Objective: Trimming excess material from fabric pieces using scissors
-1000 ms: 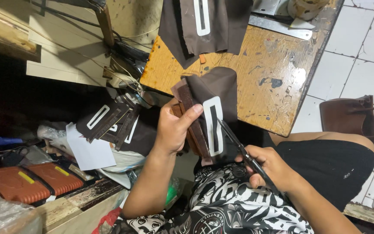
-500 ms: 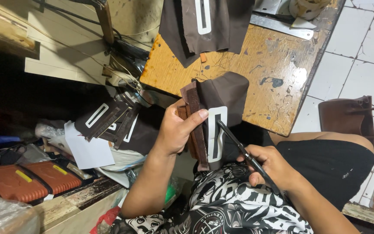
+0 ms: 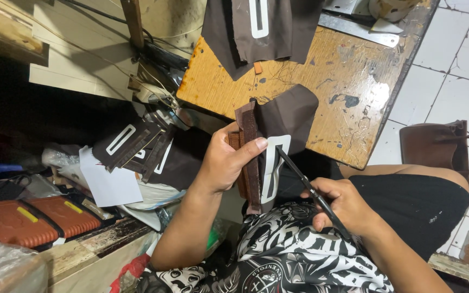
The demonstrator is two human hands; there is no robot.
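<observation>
The left hand (image 3: 225, 163) is gripping a dark brown leather piece (image 3: 286, 116) together with a reddish-brown strip (image 3: 249, 157), the thumb pressing across the strip and the fingers wrapping behind it. A white slotted lining patch (image 3: 274, 168) is showing on the piece just right of that thumb. The right hand (image 3: 338, 205) is clenching around the handles of black scissors (image 3: 305, 182), and their tip is touching the white patch at its upper edge. The piece is hanging in front of the near edge of a worn wooden table (image 3: 354, 87), above the person's lap.

Beyond the hands, more dark brown cut pieces (image 3: 261, 30) with a white slot are lying on the far part of the table. Left of the left forearm, a pile of similar slotted pieces (image 3: 137, 149) is resting on clutter, with two orange-brown ribbed cases (image 3: 33, 220) further left. Right of the right arm, a brown bag (image 3: 435, 146) is standing on the tiled floor (image 3: 462, 59).
</observation>
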